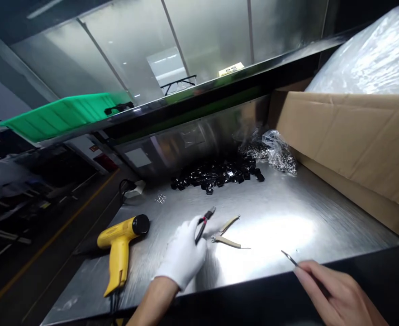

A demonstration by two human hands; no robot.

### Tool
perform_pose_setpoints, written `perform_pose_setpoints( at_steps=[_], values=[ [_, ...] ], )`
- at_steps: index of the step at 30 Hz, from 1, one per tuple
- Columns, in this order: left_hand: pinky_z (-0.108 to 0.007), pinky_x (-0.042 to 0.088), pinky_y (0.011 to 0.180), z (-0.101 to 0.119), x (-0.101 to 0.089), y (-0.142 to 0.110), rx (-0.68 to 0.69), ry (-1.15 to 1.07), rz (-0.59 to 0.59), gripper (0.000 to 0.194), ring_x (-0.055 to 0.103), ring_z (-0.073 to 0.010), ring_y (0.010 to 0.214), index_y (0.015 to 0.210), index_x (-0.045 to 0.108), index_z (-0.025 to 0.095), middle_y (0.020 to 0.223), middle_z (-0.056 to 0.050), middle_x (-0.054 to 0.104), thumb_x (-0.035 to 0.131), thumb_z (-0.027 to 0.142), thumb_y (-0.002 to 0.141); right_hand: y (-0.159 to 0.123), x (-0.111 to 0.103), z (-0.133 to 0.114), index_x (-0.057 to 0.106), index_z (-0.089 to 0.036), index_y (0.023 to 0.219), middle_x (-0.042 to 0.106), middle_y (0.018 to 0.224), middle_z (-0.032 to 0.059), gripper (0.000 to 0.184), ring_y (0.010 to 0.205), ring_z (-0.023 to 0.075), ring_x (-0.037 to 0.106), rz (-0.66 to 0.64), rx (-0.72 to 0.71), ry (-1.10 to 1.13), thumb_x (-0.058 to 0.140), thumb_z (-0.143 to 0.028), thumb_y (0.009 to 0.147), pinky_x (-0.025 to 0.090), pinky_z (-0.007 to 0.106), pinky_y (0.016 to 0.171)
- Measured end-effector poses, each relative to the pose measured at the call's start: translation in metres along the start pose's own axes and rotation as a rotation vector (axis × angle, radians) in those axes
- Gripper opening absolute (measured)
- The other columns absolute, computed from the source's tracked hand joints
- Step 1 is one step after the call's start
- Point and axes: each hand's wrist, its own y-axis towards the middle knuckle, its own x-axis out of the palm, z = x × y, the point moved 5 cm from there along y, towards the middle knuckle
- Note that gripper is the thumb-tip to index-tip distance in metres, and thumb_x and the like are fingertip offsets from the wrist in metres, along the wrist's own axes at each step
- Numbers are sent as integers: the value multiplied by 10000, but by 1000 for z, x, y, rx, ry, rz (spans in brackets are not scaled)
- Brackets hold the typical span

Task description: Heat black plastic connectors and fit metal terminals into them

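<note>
We see the gloved left hand (184, 251) over the middle of the worktop (159, 222), its grip closed on the dark pliers (206, 220). The handles lie along the thumb and fingers and the jaws point far and right, perhaps so the tool can be steered from behind; whether it rests on the metal or is lifted, we cannot tell.

Our bare right hand (337, 290), at the near edge, pinches a thin metal tool (288, 257) between thumb and fingers, its tip toward the far left. Such a pinch probably suits so slim a tool.

Between the hands, just right of the dark pliers, the tan-handled pliers (229, 242) lie with handles spread, probably within easy reach. The yellow heat gun (120, 244) lies at the left, likely there to keep its bulk aside.

Farther back, we have black parts (216, 174) heaped in the middle, a few small metal pieces (160, 198) to their left and a clear bag (281, 156) of metal bits to their right, seemingly kept apart by kind.
</note>
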Motion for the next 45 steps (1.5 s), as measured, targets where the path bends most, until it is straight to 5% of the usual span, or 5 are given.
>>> perform_pose_setpoints(
  at_steps=[5,13,35,39,45],
  values=[
    [-476,416,881,-24,-16,57,101,474,147,533,578,-350,1080,1339,535,176,1207,-165,625,521,200,807,57,19,17,658,-254,960,666,732,-14,203,569,151,617,-99,-38,-164,495,-356,1025,488,274,557],
    [-469,339,890,-17,-25,106,233,605,106,433,538,-325,1069,1237,586,190,1164,-160,616,508,130,816,58,32,29,676,-241,988,659,729,-19,210,523,134,579,-37,-10,-216,518,-376,1018,431,284,521],
    [-496,327,921,-13,-14,128,279,702,-53,439,529,-336,1058,1214,621,207,1106,-151,611,505,108,803,59,21,29,665,-247,964,665,734,-18,226,561,141,595,-66,124,-100,516,-408,1017,433,282,542],
    [-524,354,931,-28,-12,118,150,613,-41,457,534,-364,1090,1245,616,223,1158,-157,610,538,195,796,98,28,25,597,-258,931,581,582,-57,351,471,144,534,-254,285,-105,417,-542,1030,395,267,446],
    [-452,461,876,-51,15,89,-39,443,63,585,590,-337,1109,1385,533,235,1243,-133,636,538,248,801,217,103,-21,643,-172,1037,670,889,14,248,765,170,645,-322,23,-213,604,-410,982,552,351,722]
  ],
)
